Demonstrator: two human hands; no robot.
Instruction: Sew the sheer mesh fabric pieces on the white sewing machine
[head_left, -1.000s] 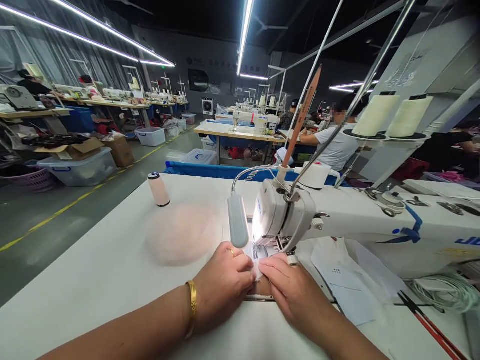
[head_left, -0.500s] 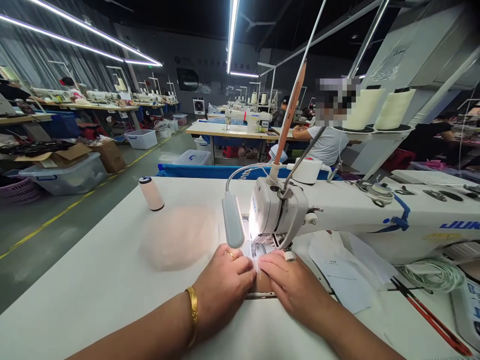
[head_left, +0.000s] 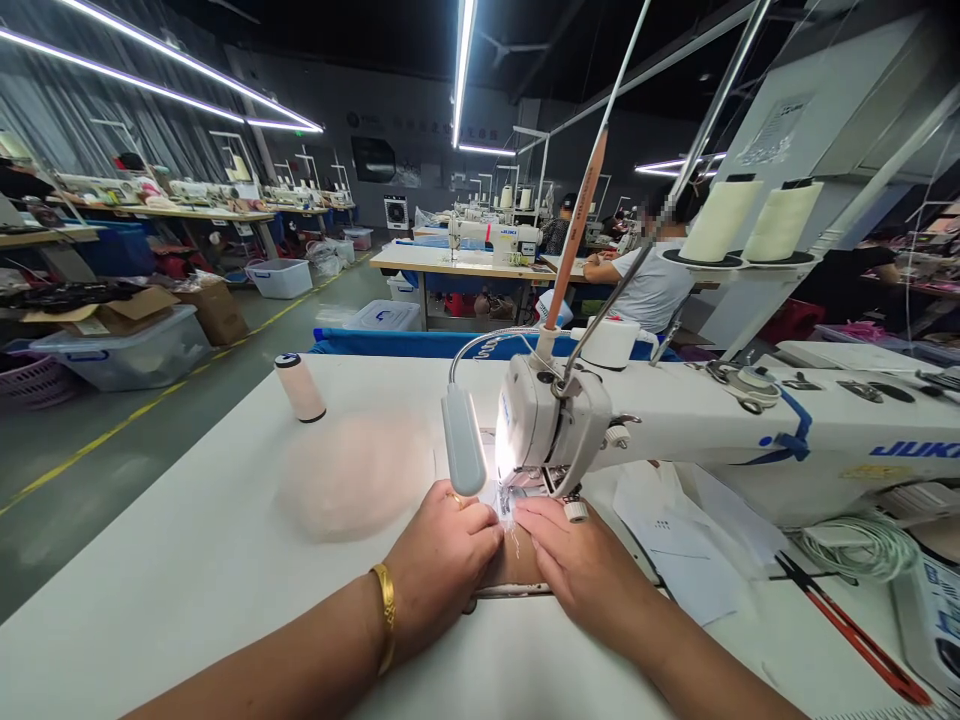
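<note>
A small piece of white fabric (head_left: 507, 516) lies under the presser foot of a white sewing machine (head_left: 555, 420), with loose threads trailing over the brown surface in front. My left hand (head_left: 446, 550), with a gold ring and bracelet, is closed at the fabric's left side, its thumb and fingers pinched together. My right hand (head_left: 581, 550) lies rather flat to the right of the foot, fingers stretched out and their tips at the fabric. Both hands hide much of the piece. A small lamp (head_left: 465, 440) hangs just above my left fingers.
Sheer pale-pink fabric (head_left: 356, 475) and a pink thread spool (head_left: 300, 388) are on the table's left. White papers (head_left: 694, 560), coiled pale-green cord (head_left: 855, 545) and a long red-and-black tool (head_left: 855, 630) lie right. Cream thread cones (head_left: 784, 220) stand behind. A co-worker (head_left: 652, 280) sits ahead.
My left hand has shifted slightly left and the gap between my hands is wider, showing more brown surface and loose thread. My right hand stays almost in place.
</note>
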